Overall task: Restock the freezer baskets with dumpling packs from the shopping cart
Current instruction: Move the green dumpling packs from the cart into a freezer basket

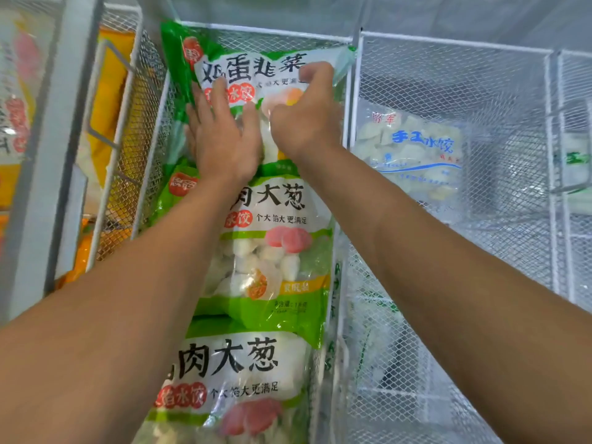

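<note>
A green and white dumpling pack (253, 64) leans at the far end of a white wire freezer basket (275, 29). My left hand (221, 136) lies flat on its lower left part with straight fingers. My right hand (309, 116) has curled fingers that grip the pack's right side. Nearer to me in the same basket lie two more green packs, one in the middle (275, 251) and one closest (237, 373), each overlapping the one behind. The shopping cart is not in view.
The basket to the right (455, 43) holds a clear pack with blue lettering (413, 149). A further wire basket (573, 123) stands at the far right. On the left, behind a wire wall (128, 100), are yellow and orange packs (112, 78).
</note>
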